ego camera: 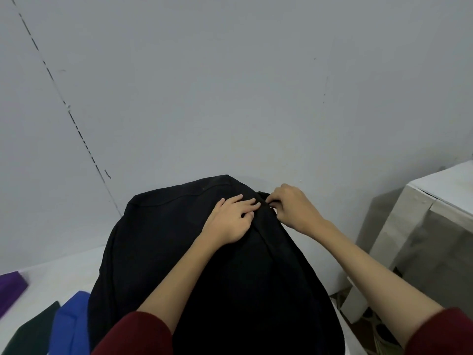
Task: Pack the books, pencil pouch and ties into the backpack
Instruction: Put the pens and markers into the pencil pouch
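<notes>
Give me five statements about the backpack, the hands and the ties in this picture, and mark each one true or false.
1. Both hands are on the black backpack. True.
2. The left hand grips a book. False: it rests on the backpack with its fingers spread, and no book shows.
3. The right hand pinches something small at the backpack's top edge. True.
4. The blue tie, the purple tie and the dark green tie are already inside the backpack. False: they lie on the white surface left of it.
5. The person wears yellow sleeves. False: the sleeves are dark red.
</notes>
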`<state>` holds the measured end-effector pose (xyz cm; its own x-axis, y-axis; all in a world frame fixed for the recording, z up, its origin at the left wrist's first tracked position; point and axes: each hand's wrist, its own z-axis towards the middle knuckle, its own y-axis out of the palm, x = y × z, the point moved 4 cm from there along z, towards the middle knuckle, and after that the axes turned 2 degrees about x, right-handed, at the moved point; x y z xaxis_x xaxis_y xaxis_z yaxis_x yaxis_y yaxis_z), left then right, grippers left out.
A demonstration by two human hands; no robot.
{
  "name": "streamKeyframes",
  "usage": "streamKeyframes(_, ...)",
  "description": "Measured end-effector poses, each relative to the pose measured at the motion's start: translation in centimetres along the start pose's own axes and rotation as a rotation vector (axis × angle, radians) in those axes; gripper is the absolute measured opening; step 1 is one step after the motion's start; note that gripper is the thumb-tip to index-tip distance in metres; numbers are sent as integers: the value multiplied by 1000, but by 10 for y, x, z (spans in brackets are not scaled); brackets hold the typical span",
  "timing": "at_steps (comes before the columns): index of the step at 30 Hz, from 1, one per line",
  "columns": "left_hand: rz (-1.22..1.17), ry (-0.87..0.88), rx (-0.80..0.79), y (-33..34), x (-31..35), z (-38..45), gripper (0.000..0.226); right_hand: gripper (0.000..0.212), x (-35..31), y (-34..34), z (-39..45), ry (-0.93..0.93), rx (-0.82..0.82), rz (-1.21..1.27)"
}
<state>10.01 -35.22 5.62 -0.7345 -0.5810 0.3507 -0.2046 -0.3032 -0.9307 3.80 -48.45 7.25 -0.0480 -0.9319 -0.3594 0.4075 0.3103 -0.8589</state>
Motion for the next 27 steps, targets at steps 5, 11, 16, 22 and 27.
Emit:
streamKeyframes(5, 123, -39, -95, 0, -2, 1, 43, 26, -12, -29, -42, -32, -130, -48)
streamKeyframes(11, 42, 68, -34, -12, 34, -17, 47, 16, -26, -65, -94, 3, -337, 31)
streamKeyframes(16, 273, 296, -234, 5, 86, -65, 37, 17, -46, -67, -122, -7, -254, -2)
streamKeyframes(22, 485, 307, 93, 10, 77, -77, 28, 10, -87, -74, -201, -98, -494, 332)
streamKeyframes(27, 32, 303, 342, -4, 91, -130, 17, 18, -73, -62, -217, 223, -326, 629)
